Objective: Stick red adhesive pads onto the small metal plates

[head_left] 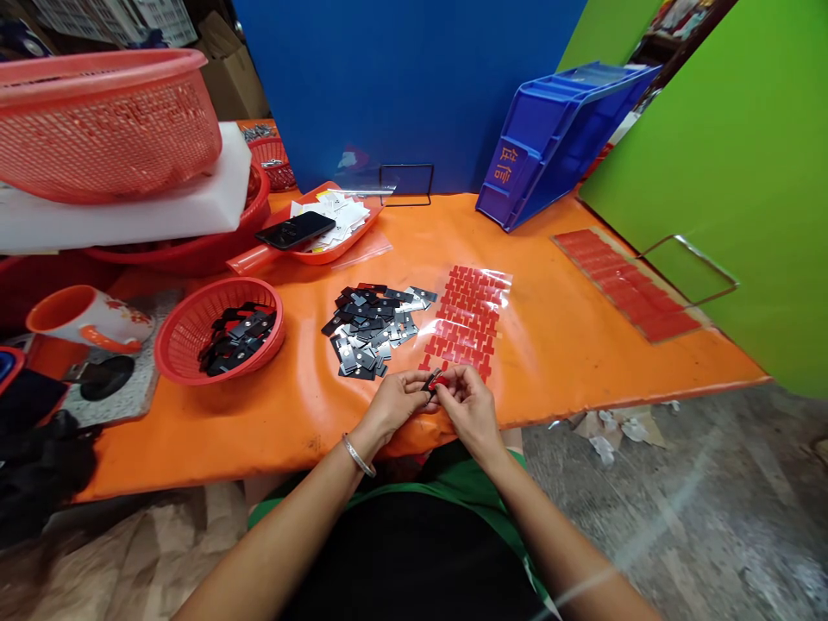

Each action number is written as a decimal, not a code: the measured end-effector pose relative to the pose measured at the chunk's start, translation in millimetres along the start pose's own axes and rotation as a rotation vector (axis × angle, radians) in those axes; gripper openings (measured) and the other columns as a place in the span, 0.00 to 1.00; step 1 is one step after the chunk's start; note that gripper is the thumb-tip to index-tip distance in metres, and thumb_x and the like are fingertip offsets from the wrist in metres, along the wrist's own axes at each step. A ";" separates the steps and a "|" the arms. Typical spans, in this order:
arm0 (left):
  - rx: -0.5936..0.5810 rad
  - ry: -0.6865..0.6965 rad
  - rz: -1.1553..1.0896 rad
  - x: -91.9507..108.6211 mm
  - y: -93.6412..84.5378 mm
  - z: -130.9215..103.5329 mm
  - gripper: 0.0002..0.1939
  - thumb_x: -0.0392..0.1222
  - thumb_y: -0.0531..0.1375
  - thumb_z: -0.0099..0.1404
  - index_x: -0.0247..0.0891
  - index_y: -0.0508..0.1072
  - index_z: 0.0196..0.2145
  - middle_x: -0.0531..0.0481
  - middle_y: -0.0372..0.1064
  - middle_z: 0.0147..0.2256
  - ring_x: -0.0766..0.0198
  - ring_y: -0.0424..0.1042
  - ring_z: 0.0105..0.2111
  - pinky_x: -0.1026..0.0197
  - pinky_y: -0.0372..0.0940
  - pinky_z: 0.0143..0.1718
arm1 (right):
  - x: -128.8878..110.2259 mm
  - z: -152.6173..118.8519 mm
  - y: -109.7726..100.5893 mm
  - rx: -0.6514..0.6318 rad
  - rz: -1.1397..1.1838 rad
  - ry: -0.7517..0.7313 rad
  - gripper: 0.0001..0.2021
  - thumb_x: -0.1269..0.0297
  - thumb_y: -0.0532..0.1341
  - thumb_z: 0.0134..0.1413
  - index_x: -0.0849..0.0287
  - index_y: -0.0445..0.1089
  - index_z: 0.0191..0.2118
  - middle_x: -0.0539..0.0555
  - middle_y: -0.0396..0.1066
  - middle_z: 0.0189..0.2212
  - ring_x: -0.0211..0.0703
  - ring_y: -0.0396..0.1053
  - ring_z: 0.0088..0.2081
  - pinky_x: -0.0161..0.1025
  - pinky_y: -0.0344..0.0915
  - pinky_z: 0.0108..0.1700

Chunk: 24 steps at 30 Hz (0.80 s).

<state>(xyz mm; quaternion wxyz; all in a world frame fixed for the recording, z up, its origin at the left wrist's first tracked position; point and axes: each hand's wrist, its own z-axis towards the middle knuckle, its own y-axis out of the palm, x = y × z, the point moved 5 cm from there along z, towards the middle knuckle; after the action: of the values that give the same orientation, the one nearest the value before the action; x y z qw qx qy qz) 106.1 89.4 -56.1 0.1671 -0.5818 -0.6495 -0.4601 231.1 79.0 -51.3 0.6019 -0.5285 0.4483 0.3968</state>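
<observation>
Both hands meet over the front edge of the orange table. My left hand [396, 402], with a bracelet at the wrist, is closed on a small black metal plate [429, 382]. Pinched in the fingers of my right hand [474, 409] is a small red sticker [441, 379], held against that plate. Just beyond the hands lies a clear sheet of red stickers [462, 319] in rows. To its left spreads a loose pile of black and silvery metal plates [368, 323]. Part of the held plate is hidden by the fingers.
A red basket [169, 349] holds more black plates. Behind it, a phone [296, 229] lies on a red scoop [368, 226] with paper slips. A mug [84, 315] stands left. A blue crate [517, 168] leans at the back; another red sheet [621, 280] lies right.
</observation>
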 end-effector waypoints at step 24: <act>0.097 0.100 -0.003 -8.2 0.0 2.2 0.09 0.32 0.63 0.56 0.29 0.73 0.36 0.48 0.75 0.25 0.68 0.74 0.24 0.65 0.70 0.32 | -24.0 2.7 -8.4 0.097 -0.175 -0.161 0.05 0.65 0.56 0.56 0.57 0.67 0.30 0.54 0.63 0.33 0.42 0.65 0.34 0.39 0.66 0.35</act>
<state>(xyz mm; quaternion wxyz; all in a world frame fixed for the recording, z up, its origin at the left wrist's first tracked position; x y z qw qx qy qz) 109.0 86.2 -63.3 0.2266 -0.5486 -0.6626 -0.4567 232.7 80.5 -25.8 0.6932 -0.5024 0.3692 0.3617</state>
